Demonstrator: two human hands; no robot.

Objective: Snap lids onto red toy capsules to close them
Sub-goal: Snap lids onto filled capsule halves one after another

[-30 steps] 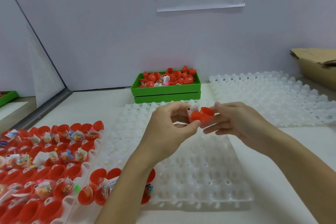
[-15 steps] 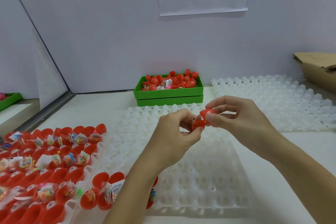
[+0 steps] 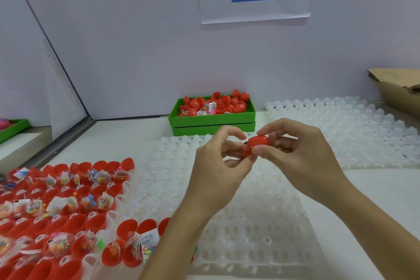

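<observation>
The right hand has folded the lid down over the capsule.

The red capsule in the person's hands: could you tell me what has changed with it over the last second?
The lid, open and tipped aside a second ago, has been swung over onto the capsule base; the right hand now presses it down while the left hand keeps pinching the base. Whether it has snapped shut cannot be told. The green bin and filled tray stayed put.
</observation>
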